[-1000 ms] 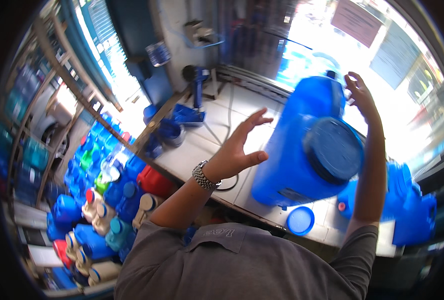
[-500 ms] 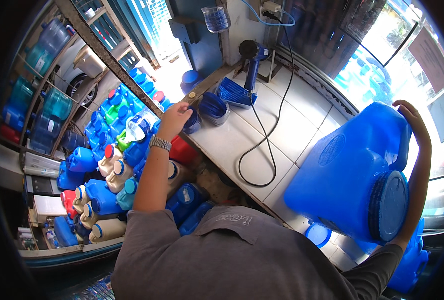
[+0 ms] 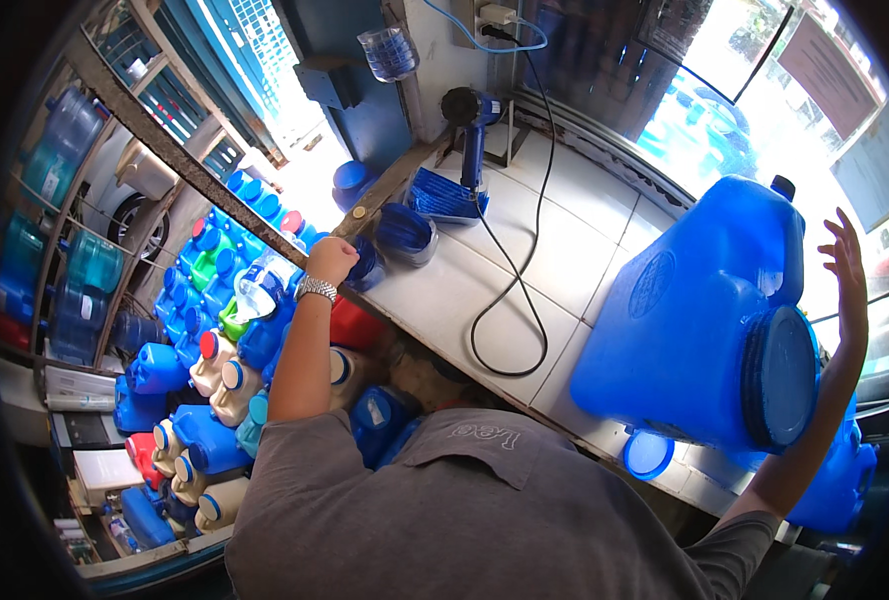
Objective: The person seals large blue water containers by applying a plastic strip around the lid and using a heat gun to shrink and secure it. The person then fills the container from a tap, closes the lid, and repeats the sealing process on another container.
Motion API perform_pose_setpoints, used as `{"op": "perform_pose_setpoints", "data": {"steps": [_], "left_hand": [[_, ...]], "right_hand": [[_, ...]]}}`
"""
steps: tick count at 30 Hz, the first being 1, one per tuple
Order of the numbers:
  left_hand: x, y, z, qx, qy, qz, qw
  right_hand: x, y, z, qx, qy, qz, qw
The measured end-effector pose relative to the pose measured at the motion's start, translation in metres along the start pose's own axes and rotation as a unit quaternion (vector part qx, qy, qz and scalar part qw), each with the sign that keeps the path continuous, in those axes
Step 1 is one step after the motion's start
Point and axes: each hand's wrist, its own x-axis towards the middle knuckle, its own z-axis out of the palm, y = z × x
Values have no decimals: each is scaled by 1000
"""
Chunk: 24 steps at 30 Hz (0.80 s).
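Observation:
A large blue plastic jug (image 3: 655,310) with a wide dark-blue screw lid (image 3: 787,375) stands on the white tiled counter at the right. A small dark cap (image 3: 783,187) sits at its far upper corner. My right hand (image 3: 845,265) is raised just beyond the jug's handle side, fingers spread and holding nothing. My left hand (image 3: 333,262), with a metal watch on the wrist, is curled closed at the counter's left edge. It is beside a clear round tub (image 3: 367,265) of blue pieces; whatever its fingers hold is hidden.
Another tub of blue strips (image 3: 406,233), a tray of blue strips (image 3: 448,193) and a blue heat gun (image 3: 475,135) with a looping black cord (image 3: 513,372) are on the counter. A blue lid (image 3: 649,454) lies near its front edge. Several jugs (image 3: 208,440) crowd the left, behind a rusty bar (image 3: 185,165).
My right hand has come off the jug's top corner and its fingers have spread, uncovering the small cap. My left hand has curled in more tightly beside the tub. The view has shifted slightly.

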Motion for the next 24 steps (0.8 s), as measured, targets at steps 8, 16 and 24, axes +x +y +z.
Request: {"op": "perform_pose_setpoints", "data": {"steps": [8, 16, 24], "left_hand": [[3, -9, -7, -84, -11, 1, 996], [12, 39, -55, 3, 34, -14, 999], [179, 160, -174, -84, 245, 303, 917]], "right_hand": [[-76, -4, -20, -34, 17, 32, 999], [-135, -18, -25, 51, 33, 63, 996], [-194, -58, -26, 157, 116, 91, 977]]}}
